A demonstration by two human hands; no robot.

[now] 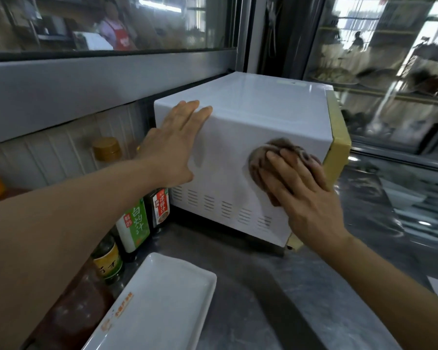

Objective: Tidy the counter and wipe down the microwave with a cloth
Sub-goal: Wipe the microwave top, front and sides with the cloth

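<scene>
Wiping the side of the microwave [238, 117] on the counter [301, 286], one hand steadying it.

Bottles [133, 223] and a white tray [162, 299] sit left, partly hidden by the arm; the left hand [173, 147] lies flat and spread against the panel, likely bracing it; the right hand [296, 183] presses a bunched brown cloth [271, 147], fingers curved over it. The door faces away, unseen.

I stand in a working food kitchen, likely a restaurant's. The counter [301, 294] before me is bare steel. Sauce bottles [133, 223] line the left wall, near a white serving tray [162, 299]. Far right, a glass-fronted case [379, 72] holds plates of food. In the far-left window [106, 24] a person in a red apron shows.
</scene>
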